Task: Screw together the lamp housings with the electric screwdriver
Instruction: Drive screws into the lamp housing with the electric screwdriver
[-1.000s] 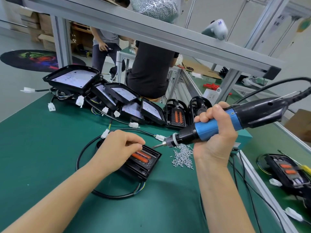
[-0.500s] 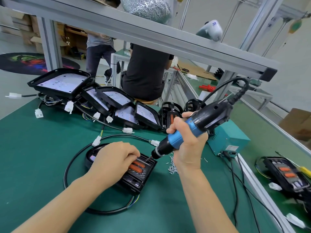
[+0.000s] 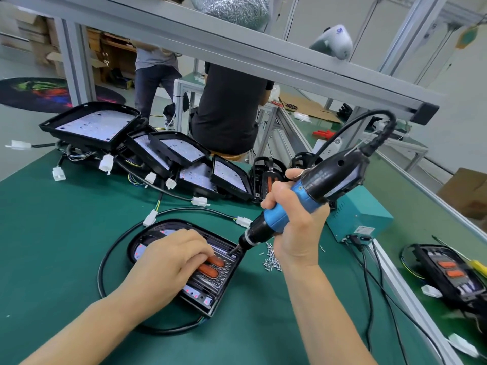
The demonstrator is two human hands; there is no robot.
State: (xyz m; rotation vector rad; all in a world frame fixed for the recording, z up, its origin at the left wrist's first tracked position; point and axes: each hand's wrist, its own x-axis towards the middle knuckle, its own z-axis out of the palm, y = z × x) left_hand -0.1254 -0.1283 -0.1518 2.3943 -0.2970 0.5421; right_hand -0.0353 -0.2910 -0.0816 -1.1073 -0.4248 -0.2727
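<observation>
A black lamp housing [image 3: 210,288] with two orange inserts lies flat on the green mat, ringed by its black cable. My left hand [image 3: 168,262] presses down on top of it, fingers curled loosely over the ribbed face by the orange inserts. My right hand [image 3: 292,225] grips the blue and black electric screwdriver [image 3: 308,196], tilted steeply. Its bit touches the housing's far right corner. A small pile of loose screws [image 3: 271,258] lies just right of the housing.
Several more black lamp housings [image 3: 163,151] lean in a row at the back. A teal power box [image 3: 361,214] stands to the right, another housing [image 3: 453,275] beyond the table rail. People work behind the metal frame [image 3: 237,51].
My right hand swung the screwdriver from nearly level to steeply tilted and brought its bit down onto the housing's corner. My left hand stayed on the housing.
</observation>
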